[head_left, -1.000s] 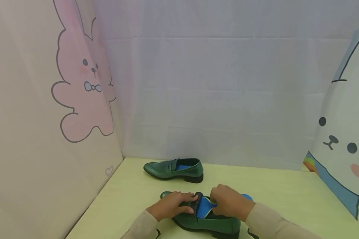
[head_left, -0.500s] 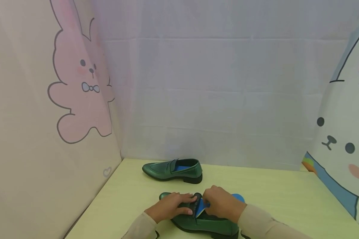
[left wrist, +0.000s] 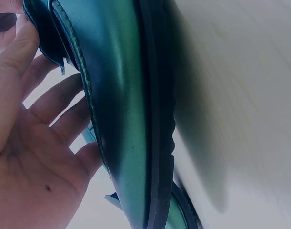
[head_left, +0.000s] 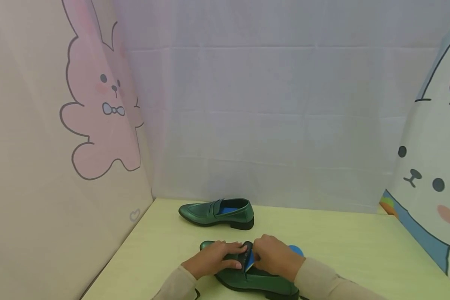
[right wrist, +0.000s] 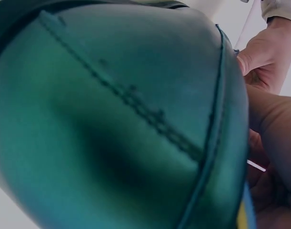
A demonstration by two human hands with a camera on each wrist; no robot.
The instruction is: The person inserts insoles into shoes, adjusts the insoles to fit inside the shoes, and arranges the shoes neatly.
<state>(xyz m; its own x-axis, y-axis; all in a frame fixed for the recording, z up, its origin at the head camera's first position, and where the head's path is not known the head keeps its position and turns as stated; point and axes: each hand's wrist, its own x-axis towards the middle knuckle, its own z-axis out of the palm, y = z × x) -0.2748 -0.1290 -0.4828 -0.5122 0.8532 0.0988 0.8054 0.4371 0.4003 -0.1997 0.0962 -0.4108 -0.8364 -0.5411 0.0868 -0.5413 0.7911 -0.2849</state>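
A green loafer (head_left: 262, 284) stands on the table in front of me, toe pointing left. My left hand (head_left: 214, 259) grips its upper at the tongue, with thumb and fingertips at the flap in the left wrist view. A blue insole (head_left: 295, 250) with a yellow underside is partly inside the shoe. My right hand (head_left: 275, 256) pinches it at the opening, fingers curled, and the insole's rounded end sticks out behind the hand. In the right wrist view the loafer's heel (right wrist: 112, 95) fills most of the picture, with the insole's edge (right wrist: 245, 210) beside it.
A matching green loafer (head_left: 198, 214) stands farther back, toe left, with a blue insole (head_left: 228, 211) in it. The pale yellow table (head_left: 341, 250) ends at a white curtain (head_left: 266, 125). Cloth walls printed with cartoon rabbits flank both sides.
My right hand has moved left with the insole, pushing it deeper toward the toe; less blue shows at the opening. The left hand stays on the tongue.
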